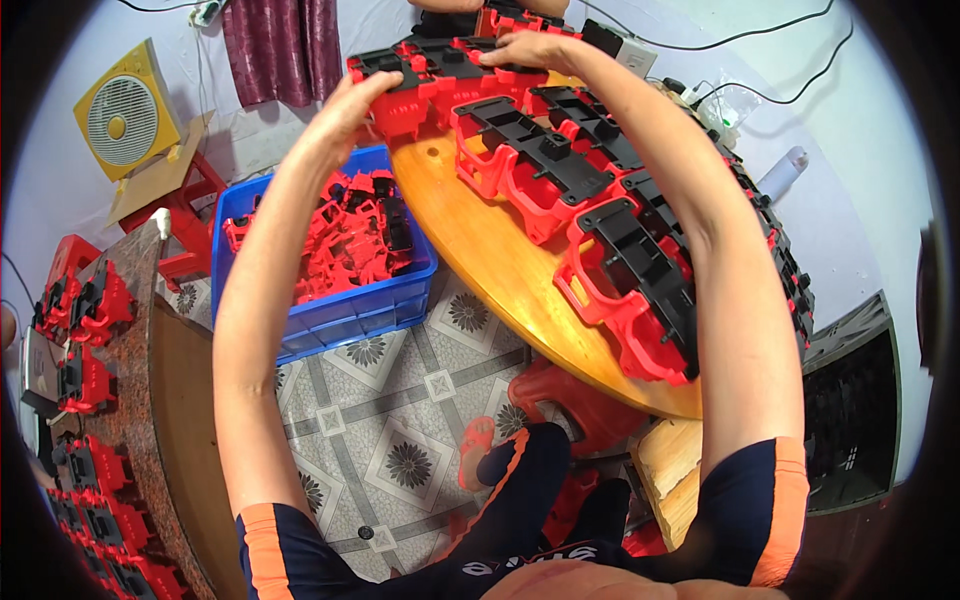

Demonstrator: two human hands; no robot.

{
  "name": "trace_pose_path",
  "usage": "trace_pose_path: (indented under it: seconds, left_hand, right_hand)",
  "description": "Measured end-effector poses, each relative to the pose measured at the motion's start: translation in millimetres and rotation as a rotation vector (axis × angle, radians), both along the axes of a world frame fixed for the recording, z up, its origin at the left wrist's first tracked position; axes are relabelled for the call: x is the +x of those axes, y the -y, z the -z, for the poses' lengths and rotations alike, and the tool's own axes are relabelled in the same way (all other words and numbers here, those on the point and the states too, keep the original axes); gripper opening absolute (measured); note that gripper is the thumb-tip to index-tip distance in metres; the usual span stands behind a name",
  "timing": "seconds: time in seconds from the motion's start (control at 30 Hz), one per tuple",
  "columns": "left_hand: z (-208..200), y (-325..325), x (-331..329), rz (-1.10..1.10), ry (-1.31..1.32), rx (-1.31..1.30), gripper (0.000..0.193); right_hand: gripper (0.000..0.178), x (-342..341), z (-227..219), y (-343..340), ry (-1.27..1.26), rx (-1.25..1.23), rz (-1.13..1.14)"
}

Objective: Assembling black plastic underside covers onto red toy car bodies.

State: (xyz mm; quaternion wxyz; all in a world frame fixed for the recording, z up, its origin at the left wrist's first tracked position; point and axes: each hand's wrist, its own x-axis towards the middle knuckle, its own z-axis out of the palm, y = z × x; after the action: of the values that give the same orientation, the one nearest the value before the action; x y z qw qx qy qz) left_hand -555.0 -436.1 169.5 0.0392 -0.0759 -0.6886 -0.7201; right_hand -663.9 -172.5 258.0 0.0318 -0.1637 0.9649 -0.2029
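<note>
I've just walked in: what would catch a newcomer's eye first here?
Most likely the red-and-black plastic frames crowding the wooden table, with the left hand and right hand on those at its far end. Next, the blue crate of mostly red plastic pieces left of the table; then the yellow box fan at upper left.

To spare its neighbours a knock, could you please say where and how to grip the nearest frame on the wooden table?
Take the frame by its red openwork, probably from the bare table edge: its gaps face there; other frames crowd behind.
</note>
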Motion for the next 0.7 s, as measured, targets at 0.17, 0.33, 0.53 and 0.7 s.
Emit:
trace_pose_path:
  seconds: [0.17,0.33,0.53,0.7]
  left_hand:
    - [-9.7,-17.0,-56.7,0.120,0.032,0.033,0.040]
    - [-14.5,-78.9,-102.2,0.291,0.008,0.078,0.037]
    - [-16.6,-126.6,-89.3,0.192,-0.011,-0.040,0.056]
    - [-15.5,-107.5,-79.2,0.232,0.018,-0.021,0.101]
  right_hand:
    - [0.074,-43.4,-0.7,-32.4,0.017,0.033,0.109]
    - [0.057,-55.6,-11.3,-96.6,0.005,0.119,0.217]
    - [0.040,-9.8,-18.3,-114.0,-0.052,0.111,0.308]
    - [0.073,61.8,-90.9,-145.8,0.021,-0.216,-0.041]
